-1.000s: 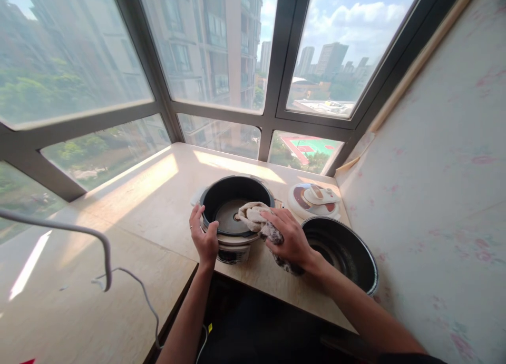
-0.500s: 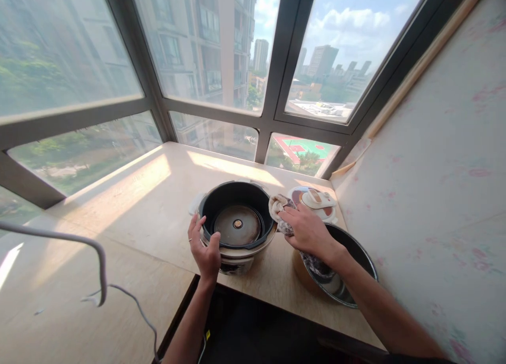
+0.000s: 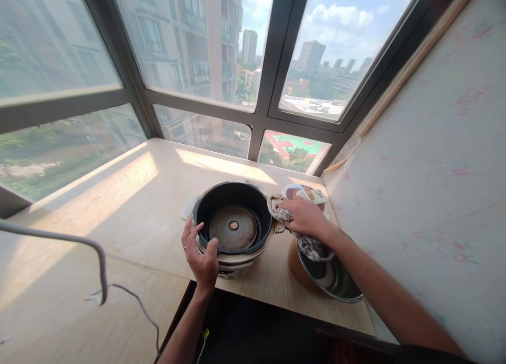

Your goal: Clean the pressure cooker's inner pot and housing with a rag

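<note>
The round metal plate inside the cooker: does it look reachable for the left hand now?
Probably yes: the left hand is at the rim of the cooker, which has no lid on, and nothing visible covers the round metal plate.

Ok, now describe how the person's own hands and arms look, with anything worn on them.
Both hands are ungloved. The left hand has a thin ring on one finger; none shows on the right hand. Both wrists look bare. A dark sleeve covers the right arm at the frame's bottom edge.
</note>
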